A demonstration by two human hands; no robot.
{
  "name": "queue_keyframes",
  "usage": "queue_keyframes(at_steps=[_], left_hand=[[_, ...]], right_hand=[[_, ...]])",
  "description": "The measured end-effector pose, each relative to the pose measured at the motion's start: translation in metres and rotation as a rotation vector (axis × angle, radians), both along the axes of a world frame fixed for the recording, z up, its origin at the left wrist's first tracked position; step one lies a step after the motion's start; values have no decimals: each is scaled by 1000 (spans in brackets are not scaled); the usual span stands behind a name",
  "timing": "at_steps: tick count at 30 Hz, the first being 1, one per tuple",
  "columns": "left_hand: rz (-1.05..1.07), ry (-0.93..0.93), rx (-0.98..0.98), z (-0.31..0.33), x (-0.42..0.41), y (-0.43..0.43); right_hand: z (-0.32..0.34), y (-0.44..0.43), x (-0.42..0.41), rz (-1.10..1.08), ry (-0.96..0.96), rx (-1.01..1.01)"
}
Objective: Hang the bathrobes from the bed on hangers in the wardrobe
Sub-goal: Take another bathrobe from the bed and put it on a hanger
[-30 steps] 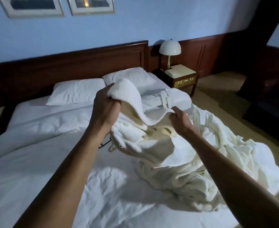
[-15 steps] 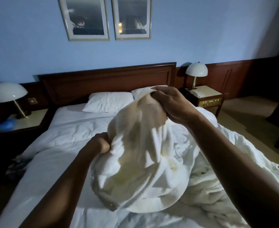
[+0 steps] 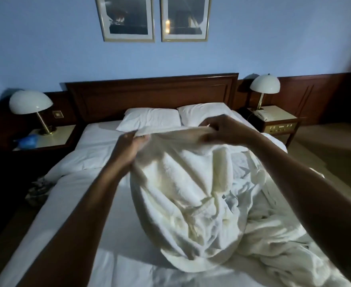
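12 o'clock, blue wall: framed picture (image 3: 127,18), second framed picture (image 3: 185,18) just beside it. 10 o'clock: white dome lamp (image 3: 30,102) on a nightstand (image 3: 54,137), blue object (image 3: 26,140) near its brass base. 2 o'clock: second dome lamp (image 3: 265,84) on second nightstand (image 3: 280,117), pale telephone (image 3: 261,115) beside it. Two white pillows (image 3: 149,119) lie side by side below the dark wooden headboard (image 3: 149,94).
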State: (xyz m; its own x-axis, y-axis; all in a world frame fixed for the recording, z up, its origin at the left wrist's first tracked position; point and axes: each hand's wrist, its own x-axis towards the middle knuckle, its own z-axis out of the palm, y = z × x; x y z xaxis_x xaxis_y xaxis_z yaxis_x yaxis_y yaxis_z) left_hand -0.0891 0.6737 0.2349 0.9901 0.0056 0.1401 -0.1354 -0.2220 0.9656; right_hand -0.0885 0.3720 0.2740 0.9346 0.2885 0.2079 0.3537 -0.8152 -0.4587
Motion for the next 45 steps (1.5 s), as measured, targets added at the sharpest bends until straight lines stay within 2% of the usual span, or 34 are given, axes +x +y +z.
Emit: queue_keyframes(at_steps=[2,3,6,9,11,13,15,19,21,24,26,28,29,31,33,35,36,39,40,42,45], left_hand=[[-119,-85,47,23,-2,2],[-151,-91,47,31,-6,0],[-291,-33,-144,54,-26,-3],[-349,-4,-398,72,-31,2],[-316,-41,-412,83,-29,8],[-276,-74,-330,90,-26,15],[-172,-114,-232,91,-21,23],[2,-273,-134,95,-16,46],[14,-298,-116,97,-16,58],[30,-270,-108,94,-10,73],[78,-242,-13,88,-7,81],[108,-222,61,75,-3,89],[101,-221,96,69,-4,89],[64,-201,171,57,-6,84],[12,-154,190,50,-1,75],[-41,-143,202,49,2,58],[-74,-147,230,50,4,46],[-205,-176,466,50,4,5],[-223,-194,522,50,4,-5],[-221,-208,493,49,3,-9],[-322,-112,421,40,5,-1]], right_hand=[[-25,0,4,-61,115,-272],[-35,6,5,-94,125,-299],[-59,19,8,-117,159,-106],[-92,38,-7,80,416,-5],[-129,63,-18,136,540,-12],[-151,96,-29,158,473,10],[-152,128,-39,213,365,121],[-91,175,-45,321,177,443],[-63,185,-41,365,147,563],[-51,181,-31,339,235,696],[-61,158,-20,207,338,577],[-77,122,-10,50,376,282],[-88,101,-6,-42,366,225],[-103,69,-2,-240,331,298],[-107,55,0,-366,224,254],[-95,60,1,-306,108,171],[-82,69,-2,-203,73,210],[-46,100,-14,76,-11,292],[-39,105,-14,68,-40,260],[-24,101,-14,-9,-112,211],[-4,85,-12,2,-156,307]])
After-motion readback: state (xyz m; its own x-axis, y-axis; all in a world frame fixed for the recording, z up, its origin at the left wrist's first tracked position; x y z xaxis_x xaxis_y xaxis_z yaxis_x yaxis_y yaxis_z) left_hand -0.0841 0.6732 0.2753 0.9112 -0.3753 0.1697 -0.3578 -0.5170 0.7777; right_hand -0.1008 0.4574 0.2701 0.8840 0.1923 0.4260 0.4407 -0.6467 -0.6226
